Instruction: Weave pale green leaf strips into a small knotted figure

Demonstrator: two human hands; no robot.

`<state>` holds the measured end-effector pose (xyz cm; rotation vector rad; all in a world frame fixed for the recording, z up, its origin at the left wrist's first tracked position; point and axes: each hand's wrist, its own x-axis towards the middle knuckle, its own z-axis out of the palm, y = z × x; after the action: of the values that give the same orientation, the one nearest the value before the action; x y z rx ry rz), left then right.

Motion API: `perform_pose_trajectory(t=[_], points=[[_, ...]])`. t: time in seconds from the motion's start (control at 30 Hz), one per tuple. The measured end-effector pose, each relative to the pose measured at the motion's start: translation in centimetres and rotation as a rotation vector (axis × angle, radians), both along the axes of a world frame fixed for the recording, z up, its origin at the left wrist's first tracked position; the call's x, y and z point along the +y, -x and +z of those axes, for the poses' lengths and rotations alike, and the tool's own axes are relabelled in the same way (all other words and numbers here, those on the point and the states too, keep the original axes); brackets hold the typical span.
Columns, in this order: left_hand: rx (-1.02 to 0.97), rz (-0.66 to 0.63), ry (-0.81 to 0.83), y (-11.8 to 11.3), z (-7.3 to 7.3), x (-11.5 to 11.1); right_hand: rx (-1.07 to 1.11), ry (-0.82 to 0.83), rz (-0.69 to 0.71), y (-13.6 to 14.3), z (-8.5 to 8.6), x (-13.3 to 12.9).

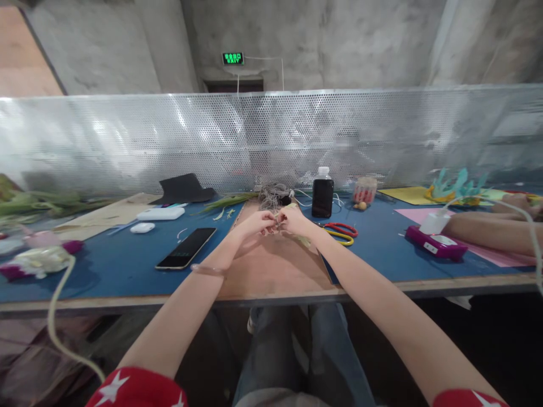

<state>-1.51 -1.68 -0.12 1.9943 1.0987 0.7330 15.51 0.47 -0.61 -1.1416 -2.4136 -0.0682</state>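
My left hand (259, 223) and my right hand (296, 220) meet over a brown board (275, 277), fingers closed in a pinch. Between the fingertips is a thin pale yellowish-green strip (304, 242), an end of which sticks out below my right hand. Most of the strip is hidden by the fingers, and its kind is too small to tell. Just beyond my hands lies a tangled heap of grey cord (275, 195). Long green leaves (231, 200) lie to the left of the heap. Scissors with red and yellow handles (343, 230) rest right of my right forearm.
On the blue tabletop (127, 277), a phone (186, 249) lies left and another phone (323, 198) leans upright against a bottle (323, 170). Purple power strips (436, 243) with cables sit at both sides. Another person's forearm (487, 229) rests at right. A perforated metal screen (271, 135) closes the back.
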Motion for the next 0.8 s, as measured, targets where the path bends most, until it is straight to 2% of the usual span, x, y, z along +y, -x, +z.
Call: perform_pose_trajectory(t=[0.13,0.43,0.67,0.8], points=[[-0.004,0.011,-0.021,0.2,0.0,-0.1,-0.053,-0.007,0.009,-0.3,0.5,-0.8],[-0.017,0.042,-0.008,0.2,-0.8,0.5,-0.147,0.134,-0.052,-0.2,0.7,-1.8],[-0.064,0.067,0.024,0.1,-1.1,0.8,-0.208,0.173,0.019,0.0,1.0,-2.6],[-0.119,0.080,0.037,0.0,-1.6,0.9,-0.240,0.179,0.008,0.1,1.2,-2.7]])
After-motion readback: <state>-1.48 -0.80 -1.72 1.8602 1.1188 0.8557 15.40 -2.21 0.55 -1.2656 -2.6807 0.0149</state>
